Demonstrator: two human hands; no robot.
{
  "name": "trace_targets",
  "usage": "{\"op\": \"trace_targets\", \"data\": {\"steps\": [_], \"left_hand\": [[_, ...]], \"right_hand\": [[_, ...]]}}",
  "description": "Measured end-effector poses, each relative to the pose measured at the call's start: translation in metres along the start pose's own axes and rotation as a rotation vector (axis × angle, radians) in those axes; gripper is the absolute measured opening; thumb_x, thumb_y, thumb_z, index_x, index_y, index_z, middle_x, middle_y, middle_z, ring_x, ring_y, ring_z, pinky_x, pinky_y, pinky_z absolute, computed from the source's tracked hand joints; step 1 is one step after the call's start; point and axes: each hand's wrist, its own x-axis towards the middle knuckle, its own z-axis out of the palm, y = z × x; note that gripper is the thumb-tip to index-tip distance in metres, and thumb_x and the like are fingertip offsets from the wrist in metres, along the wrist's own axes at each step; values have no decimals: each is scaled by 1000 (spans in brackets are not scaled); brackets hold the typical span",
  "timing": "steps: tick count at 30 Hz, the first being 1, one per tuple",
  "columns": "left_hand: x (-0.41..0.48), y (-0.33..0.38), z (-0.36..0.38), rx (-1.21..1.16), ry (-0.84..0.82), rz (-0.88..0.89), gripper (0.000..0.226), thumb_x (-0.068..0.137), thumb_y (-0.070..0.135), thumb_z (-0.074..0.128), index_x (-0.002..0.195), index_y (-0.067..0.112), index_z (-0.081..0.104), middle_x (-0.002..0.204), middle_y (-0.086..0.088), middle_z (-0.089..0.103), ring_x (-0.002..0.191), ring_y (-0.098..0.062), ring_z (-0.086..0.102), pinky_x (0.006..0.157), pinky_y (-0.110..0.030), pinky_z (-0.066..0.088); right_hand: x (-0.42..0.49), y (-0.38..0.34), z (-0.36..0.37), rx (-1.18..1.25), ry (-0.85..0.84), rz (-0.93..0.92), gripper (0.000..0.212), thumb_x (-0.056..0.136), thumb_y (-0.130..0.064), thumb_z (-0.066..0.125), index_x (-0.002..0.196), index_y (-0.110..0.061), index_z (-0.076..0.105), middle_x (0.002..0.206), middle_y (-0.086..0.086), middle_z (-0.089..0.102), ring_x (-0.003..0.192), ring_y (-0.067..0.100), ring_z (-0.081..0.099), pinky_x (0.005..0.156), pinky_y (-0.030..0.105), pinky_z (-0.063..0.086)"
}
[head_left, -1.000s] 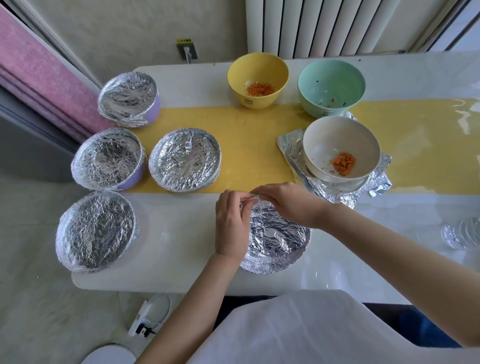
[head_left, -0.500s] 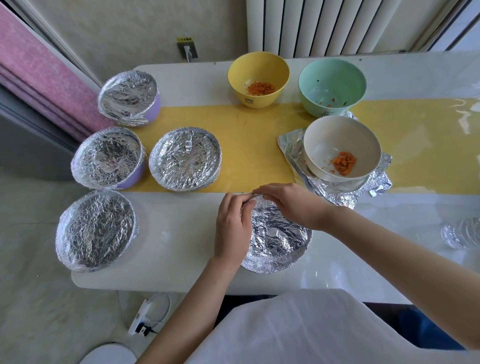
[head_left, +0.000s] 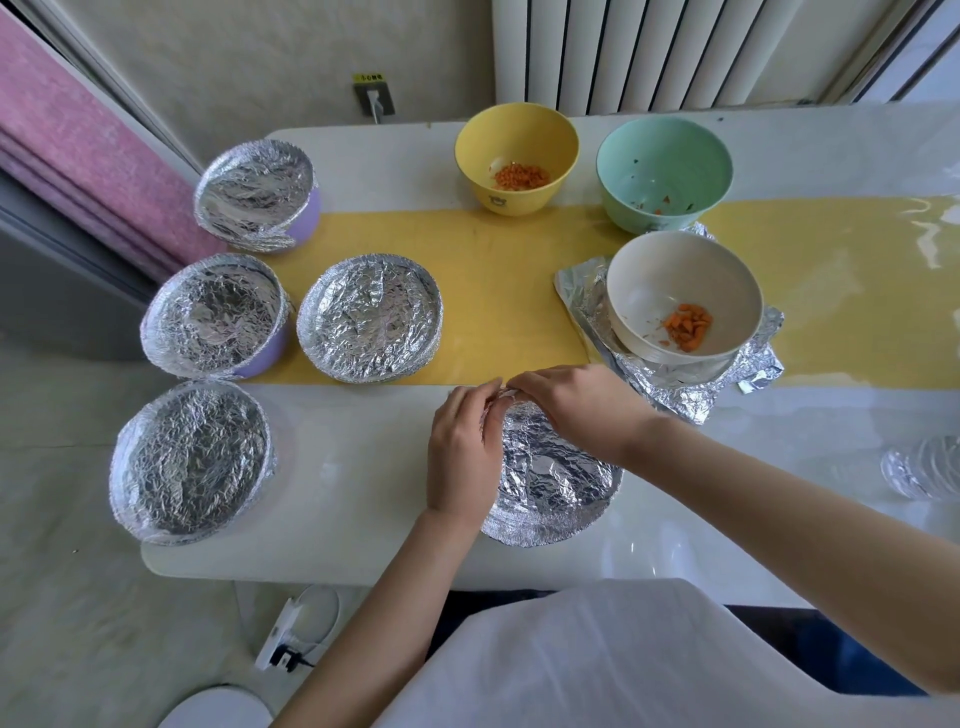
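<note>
At the near edge of the glossy white surface (head_left: 353, 493), we crimp foil (head_left: 556, 478) over a bowl hidden beneath it.
Our left grip (head_left: 462, 457) and right grip (head_left: 576, 410) pinch the foil at the bowl's far rim, right before us; a hard tug could tear it or tip the bowl. Leftward hangs a pink curtain (head_left: 78, 156), then four covered bowls (head_left: 369, 317), a yellow runner (head_left: 498, 291), three open bowls (head_left: 665, 280), a radiator (head_left: 649, 52) behind.

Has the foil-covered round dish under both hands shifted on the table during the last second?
No. The foil-covered round dish stays put, far rim at the near edge of the yellow strip.
</note>
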Motion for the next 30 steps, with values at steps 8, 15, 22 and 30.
{"op": "trace_targets", "data": {"steps": [8,15,22,30], "left_hand": [[-7,-2,-3,23,-30,-45,26,91,12,50,110,3,66,94,-16,70,92,-43,64,75,-51,54],[-6,5,0,81,13,25,24,86,6,55,104,-1,69,92,-15,72,92,-40,64,75,-54,54],[-5,0,3,84,29,63,29,83,3,58,111,-1,66,96,-16,71,108,-26,48,75,-49,55],[8,2,-2,-176,-65,-190,32,89,16,62,120,9,59,100,-1,71,90,-11,67,75,-19,50]], "right_hand": [[-4,2,2,-4,-36,14,27,90,-6,46,114,-9,59,89,8,69,75,29,64,58,42,54],[1,-7,-1,-36,-159,70,42,86,4,38,124,-10,49,108,8,64,92,28,62,72,40,52],[1,-4,-3,-38,-164,65,40,85,5,42,121,-9,53,97,9,64,81,29,60,62,35,46],[10,0,-2,54,-211,143,44,85,11,38,122,-10,52,104,6,61,74,22,55,57,29,37]]}}
